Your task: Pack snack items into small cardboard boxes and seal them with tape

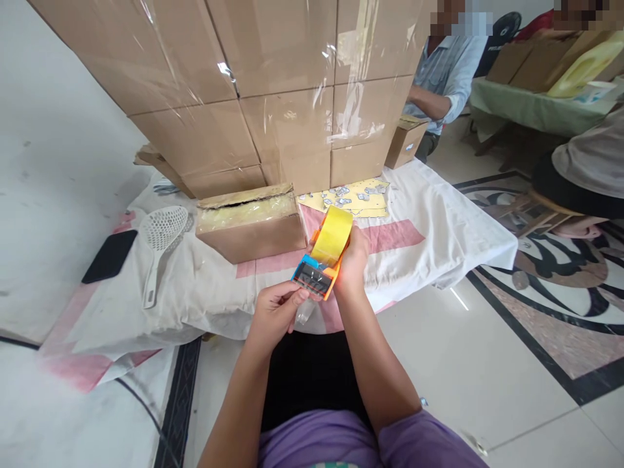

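Both hands are busy with the tape dispenser (324, 260). Right hand (351, 260) is wrapped around its handle side, holding it up in front of the lap with the yellow tape roll (333, 234) on top, probably so the cutter end faces the person. Left hand (275, 312) pinches the loose clear tape end (305, 313) at that blade, fingers curled shut. Just beyond sits a small cardboard box (251, 227) on the white cloth (439, 221), near a white slotted scoop (160, 244) and black phone (110, 255).
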`<move>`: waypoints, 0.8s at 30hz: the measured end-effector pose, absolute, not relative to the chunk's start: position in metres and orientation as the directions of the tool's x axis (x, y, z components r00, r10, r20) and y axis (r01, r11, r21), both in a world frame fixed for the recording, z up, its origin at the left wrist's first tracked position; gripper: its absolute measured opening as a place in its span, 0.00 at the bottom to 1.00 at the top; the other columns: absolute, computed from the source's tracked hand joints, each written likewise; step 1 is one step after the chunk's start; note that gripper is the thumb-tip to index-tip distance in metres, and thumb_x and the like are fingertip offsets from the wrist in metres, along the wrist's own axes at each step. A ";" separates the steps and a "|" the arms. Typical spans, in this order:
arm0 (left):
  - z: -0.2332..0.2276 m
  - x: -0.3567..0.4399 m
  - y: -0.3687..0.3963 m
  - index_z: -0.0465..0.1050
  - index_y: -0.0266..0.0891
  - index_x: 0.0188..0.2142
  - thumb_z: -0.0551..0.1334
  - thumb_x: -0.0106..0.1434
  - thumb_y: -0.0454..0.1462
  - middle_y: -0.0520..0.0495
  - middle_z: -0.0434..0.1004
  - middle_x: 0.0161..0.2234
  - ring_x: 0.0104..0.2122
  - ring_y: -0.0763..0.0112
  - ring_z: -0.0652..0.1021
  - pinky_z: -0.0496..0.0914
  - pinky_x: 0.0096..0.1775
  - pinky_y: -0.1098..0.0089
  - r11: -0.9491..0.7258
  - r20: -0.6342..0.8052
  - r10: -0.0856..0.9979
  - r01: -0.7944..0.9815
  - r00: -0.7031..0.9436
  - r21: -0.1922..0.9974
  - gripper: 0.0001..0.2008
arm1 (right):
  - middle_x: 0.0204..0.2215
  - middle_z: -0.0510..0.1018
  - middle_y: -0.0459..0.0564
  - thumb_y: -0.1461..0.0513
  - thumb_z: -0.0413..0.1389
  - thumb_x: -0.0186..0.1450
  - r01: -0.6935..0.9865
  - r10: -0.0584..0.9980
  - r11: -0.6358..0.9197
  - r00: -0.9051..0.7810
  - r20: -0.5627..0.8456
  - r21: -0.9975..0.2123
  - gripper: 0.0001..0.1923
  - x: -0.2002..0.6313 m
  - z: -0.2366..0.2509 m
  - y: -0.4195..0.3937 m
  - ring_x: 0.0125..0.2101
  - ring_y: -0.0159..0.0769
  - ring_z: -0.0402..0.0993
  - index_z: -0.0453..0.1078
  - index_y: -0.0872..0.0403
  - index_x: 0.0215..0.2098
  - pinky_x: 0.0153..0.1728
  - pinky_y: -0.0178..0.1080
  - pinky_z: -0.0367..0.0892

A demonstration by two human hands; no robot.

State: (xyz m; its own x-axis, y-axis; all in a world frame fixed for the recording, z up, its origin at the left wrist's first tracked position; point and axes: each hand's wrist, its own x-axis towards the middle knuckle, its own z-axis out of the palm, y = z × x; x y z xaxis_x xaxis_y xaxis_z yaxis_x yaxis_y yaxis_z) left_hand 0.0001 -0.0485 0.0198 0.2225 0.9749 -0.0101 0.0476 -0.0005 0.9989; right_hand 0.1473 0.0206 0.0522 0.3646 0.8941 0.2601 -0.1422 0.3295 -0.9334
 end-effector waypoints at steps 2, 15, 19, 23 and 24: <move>0.023 -0.003 -0.050 0.81 0.37 0.32 0.65 0.64 0.50 0.52 0.75 0.20 0.11 0.83 0.61 0.55 0.14 0.77 0.017 -0.026 0.974 0.039 0.225 0.999 0.17 | 0.23 0.79 0.51 0.48 0.40 0.69 -0.456 0.929 0.204 0.369 0.024 -0.866 0.23 0.144 0.055 0.020 0.22 0.40 0.78 0.67 0.53 0.31 0.24 0.41 0.75; 0.083 -0.012 -0.083 0.81 0.36 0.39 0.68 0.60 0.50 0.44 0.84 0.31 0.12 0.86 0.61 0.59 0.12 0.81 0.225 -0.251 0.963 0.217 0.098 0.950 0.18 | 0.22 0.70 0.44 0.42 0.48 0.68 -0.310 0.811 0.334 0.576 0.104 -0.890 0.25 0.153 0.038 0.024 0.28 0.36 0.76 0.66 0.51 0.28 0.28 0.36 0.72; 0.090 -0.013 -0.086 0.82 0.37 0.39 0.67 0.61 0.49 0.45 0.84 0.32 0.13 0.85 0.63 0.59 0.12 0.82 0.230 -0.265 0.956 0.242 0.123 0.943 0.17 | 0.22 0.70 0.45 0.41 0.46 0.70 -0.244 0.807 0.390 0.555 0.202 -0.888 0.27 0.156 0.037 0.019 0.28 0.37 0.76 0.67 0.52 0.27 0.27 0.38 0.72; 0.091 -0.014 -0.088 0.83 0.38 0.38 0.67 0.62 0.48 0.46 0.85 0.32 0.13 0.85 0.62 0.59 0.13 0.83 0.247 -0.286 0.947 0.237 0.148 0.940 0.15 | 0.20 0.71 0.46 0.41 0.44 0.71 -0.206 0.808 0.436 0.519 0.280 -0.876 0.29 0.162 0.039 0.014 0.25 0.37 0.75 0.69 0.53 0.27 0.24 0.38 0.71; 0.090 -0.014 -0.088 0.83 0.38 0.38 0.67 0.61 0.47 0.46 0.84 0.31 0.13 0.86 0.62 0.59 0.13 0.83 0.251 -0.290 0.946 0.235 0.147 0.939 0.14 | 0.20 0.71 0.47 0.41 0.45 0.71 -0.203 0.804 0.449 0.516 0.295 -0.870 0.29 0.163 0.041 0.013 0.24 0.37 0.75 0.69 0.53 0.27 0.24 0.38 0.71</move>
State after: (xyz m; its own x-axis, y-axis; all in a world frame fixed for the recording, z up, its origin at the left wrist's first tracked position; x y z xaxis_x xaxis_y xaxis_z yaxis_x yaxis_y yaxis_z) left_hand -0.0137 -0.0884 0.0900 0.1472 0.9456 -0.2901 0.2354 0.2514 0.9388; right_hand 0.1634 0.0127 0.0411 0.5157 0.8044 0.2949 -0.2030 0.4492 -0.8701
